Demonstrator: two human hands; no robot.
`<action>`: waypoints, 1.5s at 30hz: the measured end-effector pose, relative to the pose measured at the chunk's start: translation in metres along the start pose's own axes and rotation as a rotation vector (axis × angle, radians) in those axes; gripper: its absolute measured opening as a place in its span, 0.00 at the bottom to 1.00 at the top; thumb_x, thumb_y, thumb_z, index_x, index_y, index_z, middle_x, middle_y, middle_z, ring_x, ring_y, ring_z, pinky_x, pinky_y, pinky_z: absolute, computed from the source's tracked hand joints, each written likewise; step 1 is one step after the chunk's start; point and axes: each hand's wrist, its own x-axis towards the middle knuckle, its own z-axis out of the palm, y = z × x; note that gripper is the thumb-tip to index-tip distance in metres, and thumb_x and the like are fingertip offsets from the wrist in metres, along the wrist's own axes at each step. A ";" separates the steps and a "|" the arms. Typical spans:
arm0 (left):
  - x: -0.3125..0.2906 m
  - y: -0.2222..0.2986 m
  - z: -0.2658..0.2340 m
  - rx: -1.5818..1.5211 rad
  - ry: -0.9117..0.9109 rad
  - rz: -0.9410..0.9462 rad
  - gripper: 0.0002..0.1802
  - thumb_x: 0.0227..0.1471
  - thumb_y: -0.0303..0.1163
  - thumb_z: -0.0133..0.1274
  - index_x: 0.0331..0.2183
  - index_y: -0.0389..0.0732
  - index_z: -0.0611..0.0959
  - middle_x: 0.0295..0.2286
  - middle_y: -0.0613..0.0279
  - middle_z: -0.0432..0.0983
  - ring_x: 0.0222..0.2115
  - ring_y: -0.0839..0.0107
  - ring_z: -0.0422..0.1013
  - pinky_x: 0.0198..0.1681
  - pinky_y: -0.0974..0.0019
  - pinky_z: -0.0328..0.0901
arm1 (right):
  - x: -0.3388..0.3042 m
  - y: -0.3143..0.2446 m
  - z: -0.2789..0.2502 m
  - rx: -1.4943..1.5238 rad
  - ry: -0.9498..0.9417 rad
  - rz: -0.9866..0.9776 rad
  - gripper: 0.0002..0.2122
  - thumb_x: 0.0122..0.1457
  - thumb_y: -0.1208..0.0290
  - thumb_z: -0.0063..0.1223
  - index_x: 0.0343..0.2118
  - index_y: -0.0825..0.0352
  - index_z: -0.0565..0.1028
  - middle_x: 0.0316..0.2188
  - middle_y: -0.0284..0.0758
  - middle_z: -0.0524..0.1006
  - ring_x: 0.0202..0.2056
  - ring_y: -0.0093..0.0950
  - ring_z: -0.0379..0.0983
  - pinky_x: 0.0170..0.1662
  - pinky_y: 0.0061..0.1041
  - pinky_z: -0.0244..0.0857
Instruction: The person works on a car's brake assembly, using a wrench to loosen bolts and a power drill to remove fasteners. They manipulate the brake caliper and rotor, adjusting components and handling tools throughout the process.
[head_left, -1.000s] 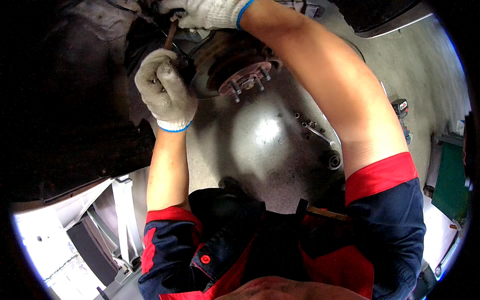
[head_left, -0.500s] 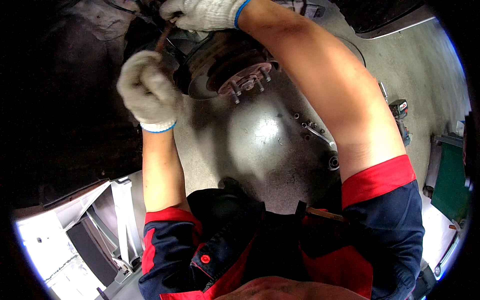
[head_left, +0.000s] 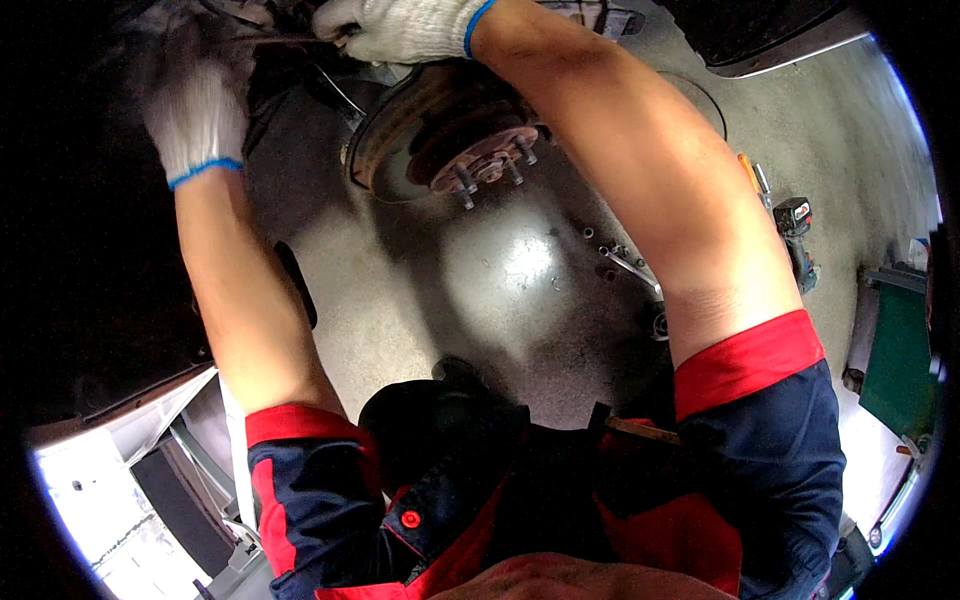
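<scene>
Rod (head_left: 285,40), thin and dark, up beside rusty brake disc (head_left: 440,125), gripped at one end by gloved right hand (head_left: 400,28), other end at blurred left hand (head_left: 195,105), grip unclear; wrench (head_left: 632,268) on concrete floor (head_left: 400,300) below.

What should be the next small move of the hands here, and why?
Probably steady the thin rod first: the right hand grips one end above the rusty brake disc, while the left hand looks blurred at the other end, so its grip is unclear.
</scene>
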 end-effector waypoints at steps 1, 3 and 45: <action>0.011 0.000 0.006 -0.114 0.000 -0.066 0.24 0.63 0.41 0.52 0.56 0.40 0.76 0.56 0.47 0.72 0.56 0.47 0.69 0.60 0.53 0.65 | 0.000 0.001 0.000 -0.001 0.001 0.001 0.13 0.53 0.63 0.56 0.42 0.54 0.82 0.47 0.50 0.73 0.49 0.53 0.71 0.52 0.46 0.67; 0.030 -0.008 0.014 -0.503 -0.186 -0.446 0.25 0.66 0.46 0.46 0.55 0.39 0.78 0.56 0.49 0.74 0.57 0.53 0.70 0.60 0.56 0.65 | 0.000 0.003 0.000 -0.026 -0.076 0.052 0.18 0.53 0.61 0.57 0.47 0.57 0.80 0.49 0.53 0.73 0.52 0.53 0.70 0.55 0.46 0.66; -0.061 0.125 -0.043 -1.033 0.310 -0.535 0.26 0.69 0.50 0.45 0.44 0.32 0.69 0.32 0.54 0.78 0.27 0.75 0.71 0.33 0.72 0.69 | -0.001 0.010 0.003 0.061 -0.044 0.151 0.21 0.52 0.61 0.58 0.50 0.59 0.80 0.42 0.54 0.78 0.45 0.50 0.76 0.49 0.44 0.71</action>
